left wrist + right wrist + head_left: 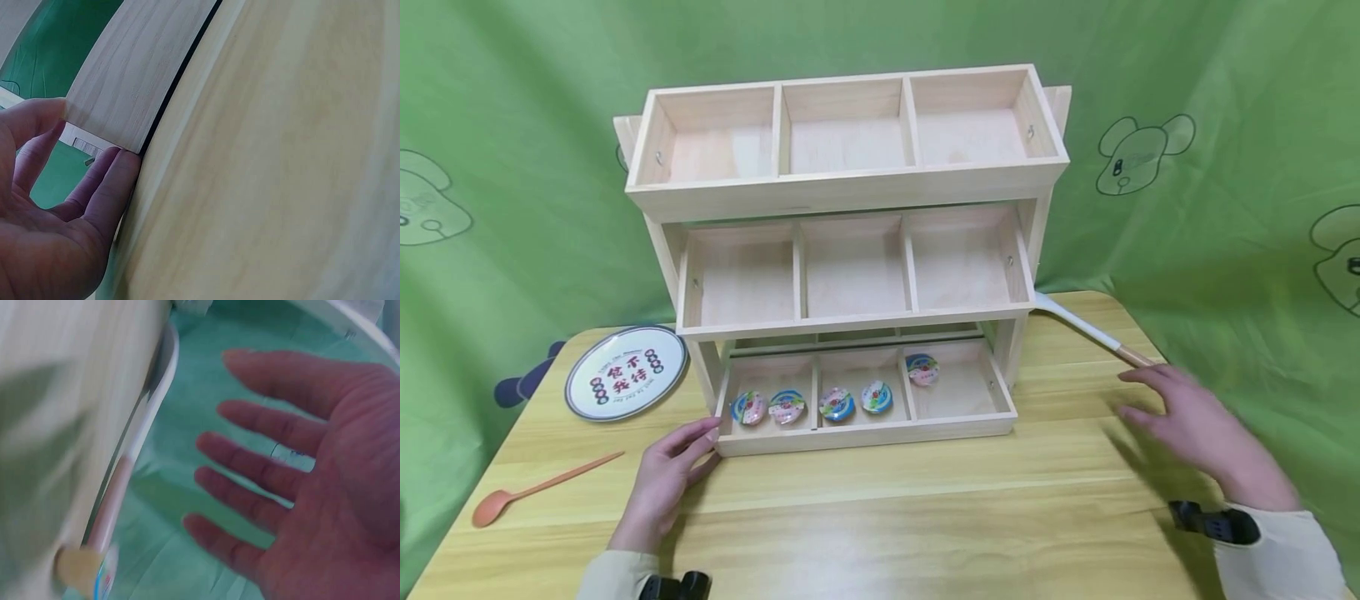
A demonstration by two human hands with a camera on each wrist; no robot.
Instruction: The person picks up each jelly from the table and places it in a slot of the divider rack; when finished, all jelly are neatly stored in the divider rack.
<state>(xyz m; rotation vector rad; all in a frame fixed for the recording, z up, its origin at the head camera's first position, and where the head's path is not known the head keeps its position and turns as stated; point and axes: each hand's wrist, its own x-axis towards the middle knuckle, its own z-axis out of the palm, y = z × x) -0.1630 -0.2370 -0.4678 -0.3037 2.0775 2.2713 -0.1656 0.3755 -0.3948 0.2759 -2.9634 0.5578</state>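
A three-tier wooden rack (850, 196) stands on the table, with divided trays. My left hand (666, 479) holds the front left corner of its bottom tray (865, 435). In the left wrist view, the thumb meets the tray's upper corner and fingertips (128, 164) meet the lower one. Several small round packs (837, 404) with blue and pink lids lie in that tray. My right hand (1206, 429) hovers empty, fingers spread, beside a white utensil (1078, 323) with a wooden handle; its head is partly hidden behind the rack.
To the left lie a white plate (625, 375) with red lettering and an orange spoon (546, 486). A dark purple object (527, 383) shows behind the plate. A tan piece (80, 570) with a coloured edge is at the handle's end. Green cloth (1210, 50) hangs around the table.
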